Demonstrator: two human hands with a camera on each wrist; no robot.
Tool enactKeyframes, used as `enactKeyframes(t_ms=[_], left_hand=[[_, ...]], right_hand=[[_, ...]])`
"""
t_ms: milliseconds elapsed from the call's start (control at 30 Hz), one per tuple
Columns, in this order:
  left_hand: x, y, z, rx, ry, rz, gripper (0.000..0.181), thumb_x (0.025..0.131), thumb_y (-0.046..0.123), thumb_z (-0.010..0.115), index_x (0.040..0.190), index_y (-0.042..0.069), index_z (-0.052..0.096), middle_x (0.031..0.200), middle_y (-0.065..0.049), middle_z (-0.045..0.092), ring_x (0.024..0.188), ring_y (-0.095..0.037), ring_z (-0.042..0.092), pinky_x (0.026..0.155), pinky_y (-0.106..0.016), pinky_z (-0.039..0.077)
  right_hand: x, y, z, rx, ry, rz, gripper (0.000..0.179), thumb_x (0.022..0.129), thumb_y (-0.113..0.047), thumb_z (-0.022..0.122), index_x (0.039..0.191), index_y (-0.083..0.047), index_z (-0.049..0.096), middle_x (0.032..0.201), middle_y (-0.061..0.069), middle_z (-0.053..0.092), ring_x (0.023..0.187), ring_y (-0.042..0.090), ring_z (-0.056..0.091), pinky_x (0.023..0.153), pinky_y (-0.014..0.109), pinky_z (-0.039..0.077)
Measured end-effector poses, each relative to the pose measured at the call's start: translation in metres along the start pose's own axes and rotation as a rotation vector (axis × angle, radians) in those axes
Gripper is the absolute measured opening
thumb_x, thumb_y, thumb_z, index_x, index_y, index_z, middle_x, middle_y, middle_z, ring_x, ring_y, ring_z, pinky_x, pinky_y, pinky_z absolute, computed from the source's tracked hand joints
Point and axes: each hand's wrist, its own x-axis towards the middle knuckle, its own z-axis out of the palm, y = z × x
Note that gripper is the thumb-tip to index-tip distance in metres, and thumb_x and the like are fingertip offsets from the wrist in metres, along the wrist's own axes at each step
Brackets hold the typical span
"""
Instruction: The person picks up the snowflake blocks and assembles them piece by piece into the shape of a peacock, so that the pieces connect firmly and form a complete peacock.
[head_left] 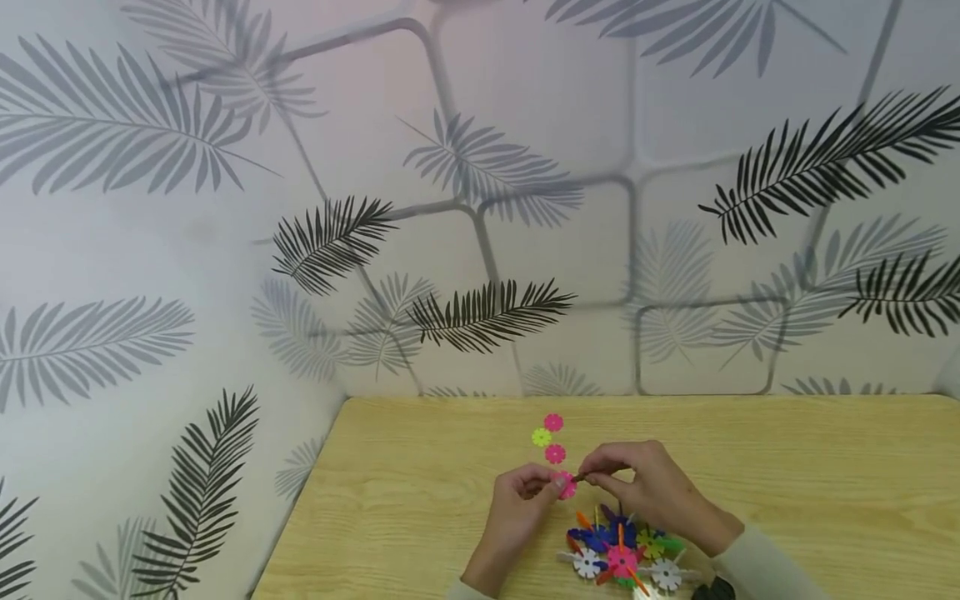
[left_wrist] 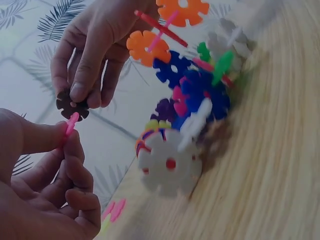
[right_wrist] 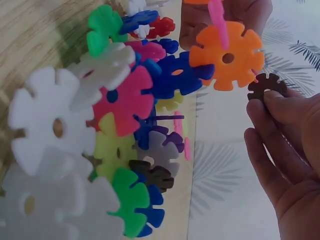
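Observation:
Between the thumb and finger of my left hand [head_left: 516,507] is a pink snowflake disc [head_left: 567,487], notched round its edge. My right hand [head_left: 651,482] pinches a dark brown snowflake disc [right_wrist: 261,86] of the same kind. In the left wrist view the brown disc [left_wrist: 65,106] stands at a crosswise angle to the pink disc [left_wrist: 73,120], their edges meeting at the notches. Just below both hands in the head view is a cluster of interlocked snowflake discs [head_left: 622,560] in white, blue, orange, green and other colours.
Beyond my left hand, two loose pink discs [head_left: 553,422] and a yellow-green disc [head_left: 542,437] lie in a row on the wooden table [head_left: 390,483]. A black object [head_left: 714,590] shows at the bottom edge, beside the right sleeve. A leaf-patterned wall [head_left: 525,250] rises behind the table.

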Motion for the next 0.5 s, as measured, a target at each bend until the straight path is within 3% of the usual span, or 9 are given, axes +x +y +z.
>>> enactKeyframes(t_ms=[133, 267, 400, 500], left_hand=[[-0.001, 0.002, -0.001, -0.084, 0.011, -0.024, 0.022, 0.102, 0.006, 0.074, 0.107, -0.015, 0.073, 0.084, 0.006, 0.076, 0.078, -0.004, 0.063, 0.071, -0.017, 0.049], [0.0, 0.001, -0.005, -0.148, 0.054, -0.065, 0.02, 0.103, 0.007, 0.074, 0.106, -0.013, 0.073, 0.08, 0.01, 0.075, 0.076, -0.005, 0.058, 0.07, -0.018, 0.046], [-0.001, 0.0, -0.007, -0.193, 0.069, -0.107, 0.015, 0.103, 0.011, 0.075, 0.103, -0.004, 0.077, 0.081, 0.01, 0.075, 0.076, -0.004, 0.059, 0.072, -0.018, 0.048], [-0.002, -0.001, -0.01, -0.196, 0.057, -0.112, 0.02, 0.104, 0.014, 0.075, 0.106, -0.006, 0.077, 0.082, 0.011, 0.074, 0.079, -0.004, 0.061, 0.074, -0.019, 0.05]], right_hand=[[0.003, -0.002, 0.005, 0.0, 0.043, -0.07, 0.015, 0.098, -0.008, 0.081, 0.104, -0.021, 0.084, 0.1, -0.005, 0.085, 0.089, 0.006, 0.08, 0.077, 0.029, 0.067], [0.009, -0.001, 0.014, 0.044, 0.062, -0.084, 0.013, 0.098, -0.011, 0.081, 0.104, -0.022, 0.085, 0.1, -0.005, 0.085, 0.089, 0.005, 0.08, 0.078, 0.03, 0.067], [0.014, 0.002, 0.016, 0.076, 0.033, -0.057, 0.012, 0.097, -0.012, 0.082, 0.102, -0.024, 0.084, 0.098, -0.006, 0.085, 0.09, 0.002, 0.079, 0.081, 0.03, 0.067], [0.022, 0.004, 0.011, 0.056, -0.029, -0.042, 0.012, 0.097, -0.012, 0.082, 0.104, -0.022, 0.084, 0.099, -0.006, 0.085, 0.09, 0.002, 0.078, 0.083, 0.032, 0.068]])
